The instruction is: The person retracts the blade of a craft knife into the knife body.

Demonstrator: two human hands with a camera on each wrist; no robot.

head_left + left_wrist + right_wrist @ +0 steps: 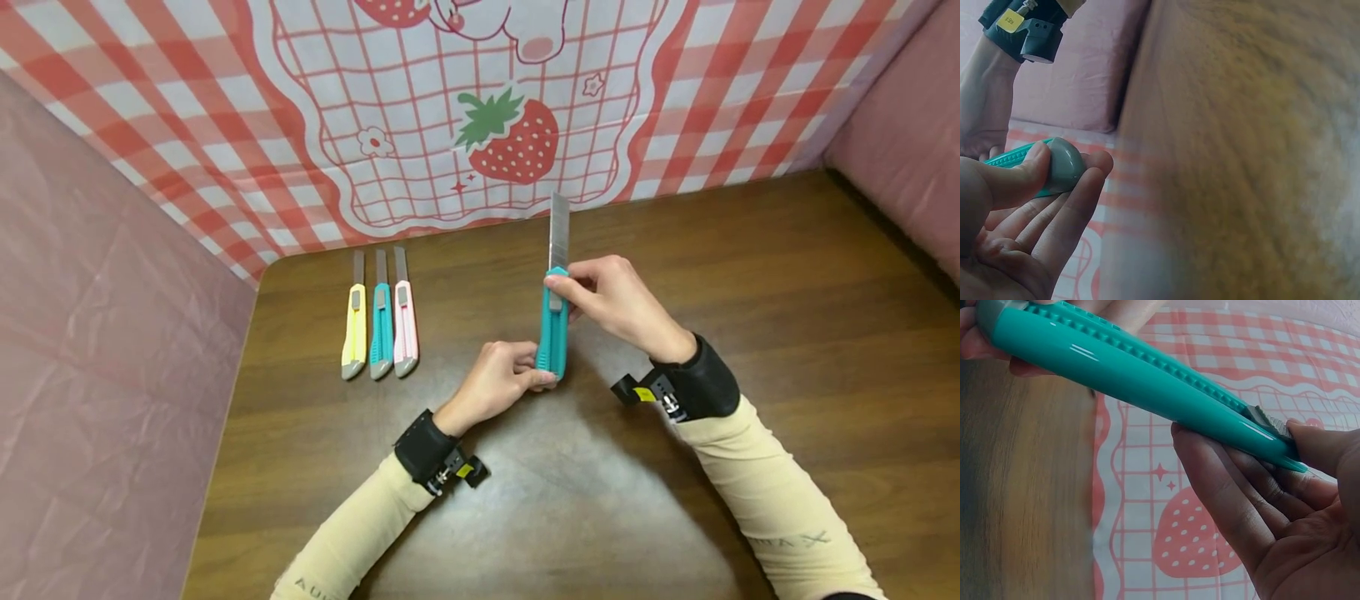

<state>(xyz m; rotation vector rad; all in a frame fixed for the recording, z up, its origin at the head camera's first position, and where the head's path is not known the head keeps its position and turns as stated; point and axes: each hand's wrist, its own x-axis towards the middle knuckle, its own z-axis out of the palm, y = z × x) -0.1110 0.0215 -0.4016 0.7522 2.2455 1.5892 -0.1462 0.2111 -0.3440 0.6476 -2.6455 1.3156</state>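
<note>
Both hands hold one teal box cutter (553, 333) with its long segmented blade (559, 229) extended toward the back. My left hand (500, 377) pinches the grey end cap (1065, 166) between thumb and fingers. Near the blade end, my right hand (618, 302) grips the body, its thumb right at the grey slider (1268, 422). To the left, three more cutters lie side by side with blades out: a yellow box cutter (356, 333), a second teal box cutter (382, 333) and a pink box cutter (406, 333).
The brown wooden table (787, 317) spreads under everything. Behind it hangs a red-and-white checked cloth (217, 125) with a strawberry print. Pink fabric walls stand on the left (97, 333) and right (900, 133). Each wrist wears a black camera band.
</note>
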